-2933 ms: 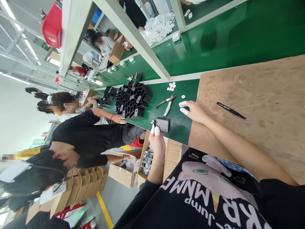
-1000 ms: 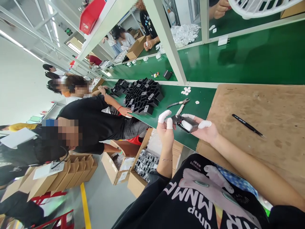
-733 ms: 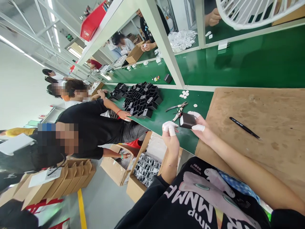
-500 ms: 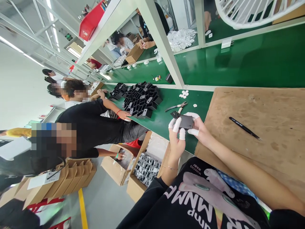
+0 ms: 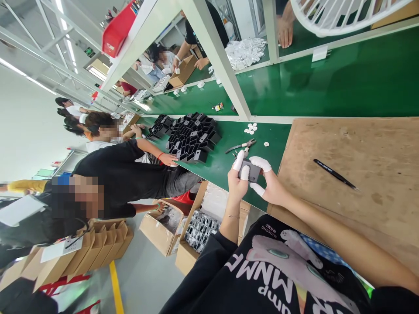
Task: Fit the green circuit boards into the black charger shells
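Note:
A small dark grey plastic box [image 5: 252, 171] is held between my two hands above the green bench edge. My left hand [image 5: 238, 181] grips its left side, with a white-capped thumb and finger pressed on it. On the other side, my right hand [image 5: 270, 181] pinches the box with white-capped fingers along its top and right edges. Just beyond the box lie cutting pliers [image 5: 241, 146], their near handle partly covered by my left fingers. Several white round discs [image 5: 251, 127] lie past the pliers, and one single disc [image 5: 266, 144] sits apart from them.
Black tweezers [image 5: 335, 174] lie on a brown board [image 5: 353, 144] to the right. Many black plastic housings [image 5: 193, 137] are massed on the left of the bench, beside a co-worker in black [image 5: 127, 170]. An open carton [image 5: 186, 257] of wrapped parts stands below. A white post [image 5: 225, 65] rises behind.
The box has shifted slightly left and tilted between my hands. My left fingers have moved up onto its side, and the small black piece jutting out there is no longer visible.

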Demonstrator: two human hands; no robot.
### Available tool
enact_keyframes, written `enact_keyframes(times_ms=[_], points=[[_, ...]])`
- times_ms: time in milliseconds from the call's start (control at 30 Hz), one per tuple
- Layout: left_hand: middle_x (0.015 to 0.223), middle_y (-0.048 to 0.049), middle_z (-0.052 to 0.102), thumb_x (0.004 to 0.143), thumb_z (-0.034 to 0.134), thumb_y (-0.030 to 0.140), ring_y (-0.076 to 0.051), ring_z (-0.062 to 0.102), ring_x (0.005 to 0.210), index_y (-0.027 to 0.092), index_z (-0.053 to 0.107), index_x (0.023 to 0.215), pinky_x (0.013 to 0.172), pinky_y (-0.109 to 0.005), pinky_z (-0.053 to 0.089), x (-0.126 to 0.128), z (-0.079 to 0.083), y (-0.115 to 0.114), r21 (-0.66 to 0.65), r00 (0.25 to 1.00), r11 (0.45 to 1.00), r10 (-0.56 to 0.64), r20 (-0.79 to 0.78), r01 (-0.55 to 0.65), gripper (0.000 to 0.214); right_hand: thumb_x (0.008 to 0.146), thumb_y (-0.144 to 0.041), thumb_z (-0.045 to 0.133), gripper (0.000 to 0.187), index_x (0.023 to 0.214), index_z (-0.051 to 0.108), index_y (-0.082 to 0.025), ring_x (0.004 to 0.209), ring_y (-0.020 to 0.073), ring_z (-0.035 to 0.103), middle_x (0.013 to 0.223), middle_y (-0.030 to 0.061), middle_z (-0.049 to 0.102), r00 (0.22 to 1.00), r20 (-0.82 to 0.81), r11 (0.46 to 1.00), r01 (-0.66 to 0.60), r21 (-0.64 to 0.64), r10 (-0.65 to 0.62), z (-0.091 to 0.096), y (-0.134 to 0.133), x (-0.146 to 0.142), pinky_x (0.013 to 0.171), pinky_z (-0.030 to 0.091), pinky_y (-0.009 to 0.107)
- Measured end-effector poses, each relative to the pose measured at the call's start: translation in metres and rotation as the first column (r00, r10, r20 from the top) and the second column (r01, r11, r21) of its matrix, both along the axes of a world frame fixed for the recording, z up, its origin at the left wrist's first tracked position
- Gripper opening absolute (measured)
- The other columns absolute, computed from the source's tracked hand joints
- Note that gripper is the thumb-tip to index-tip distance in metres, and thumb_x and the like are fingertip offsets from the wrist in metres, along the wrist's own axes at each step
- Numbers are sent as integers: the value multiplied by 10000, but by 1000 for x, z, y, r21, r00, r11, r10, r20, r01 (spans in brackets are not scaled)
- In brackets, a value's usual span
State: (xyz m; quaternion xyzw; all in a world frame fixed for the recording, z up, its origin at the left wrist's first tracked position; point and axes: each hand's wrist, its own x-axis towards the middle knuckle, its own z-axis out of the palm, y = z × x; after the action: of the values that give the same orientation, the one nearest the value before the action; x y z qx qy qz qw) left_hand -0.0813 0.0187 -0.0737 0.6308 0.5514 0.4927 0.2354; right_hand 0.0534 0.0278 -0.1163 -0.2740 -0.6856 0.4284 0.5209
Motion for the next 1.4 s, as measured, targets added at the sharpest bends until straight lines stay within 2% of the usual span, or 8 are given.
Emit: enact_keyframes(times_ms=[100,200,333,433,633,767,967,1400], points=[[1354,-102,621,958,440,439,-240,583,1257,243,576,1350,1094,-373,443,-12,-15,6,109,983,992,87,-164,-70,458,841,-342,623,724,1476,285,-255,1251,344,508,1396,164,494,952,304,997,15,81,-39,-5,11,9,993,467,587],[1342,-133,619,949,433,441,-260,540,1305,222,626,1290,1120,-400,417,-30,-33,15,105,935,992,107,-339,-76,449,853,-476,607,758,1497,300,-219,1126,356,573,1278,173,585,879,471,997,69,23,-71,-11,28,22,940,475,609],[1185,-178,688,918,440,493,-294,556,1275,180,708,1139,1135,-466,395,-54,-53,27,-16,861,1000,-25,-508,20,468,946,-421,443,551,1444,403,-190,1183,315,554,1295,151,603,881,407,959,280,-45,-239,-22,46,34,1027,441,573],[1130,-190,702,902,461,511,-307,563,1264,170,716,1107,1153,-496,366,-66,-57,31,-43,847,998,-62,-528,46,472,955,-374,417,491,1413,442,-199,1155,282,577,1315,119,614,894,332,936,345,-78,-302,-26,50,36,1050,439,548],[1062,-206,703,860,531,552,-324,592,1220,163,718,1064,1128,-499,392,-80,-52,28,-79,861,997,-55,-506,17,477,945,-342,426,484,1401,457,-181,1141,261,603,1342,120,607,904,295,931,350,-101,-308,-22,48,35,1059,451,519],[1169,-218,678,903,436,559,-310,537,1307,145,694,1144,1170,-484,341,-89,-52,20,7,857,999,34,-515,-35,544,946,-335,422,486,1390,462,-143,1163,257,604,1372,142,586,908,277,925,357,-127,-313,-22,50,35,1066,451,504],[1111,-217,704,904,428,579,-308,594,1243,143,702,1138,1134,-473,391,-97,-57,10,35,829,999,44,-558,-30,565,946,-330,429,468,1362,486,-124,1184,247,611,1343,152,608,910,256,914,373,-162,-326,-22,51,35,1063,463,471],[1058,-193,728,966,412,376,-261,674,1120,142,677,1200,1003,-384,513,-99,-71,-1,199,682,963,21,-731,182,424,958,-328,422,390,1305,533,-191,1199,259,617,1384,106,590,923,204,916,363,-173,-327,-25,52,32,1050,487,487]])
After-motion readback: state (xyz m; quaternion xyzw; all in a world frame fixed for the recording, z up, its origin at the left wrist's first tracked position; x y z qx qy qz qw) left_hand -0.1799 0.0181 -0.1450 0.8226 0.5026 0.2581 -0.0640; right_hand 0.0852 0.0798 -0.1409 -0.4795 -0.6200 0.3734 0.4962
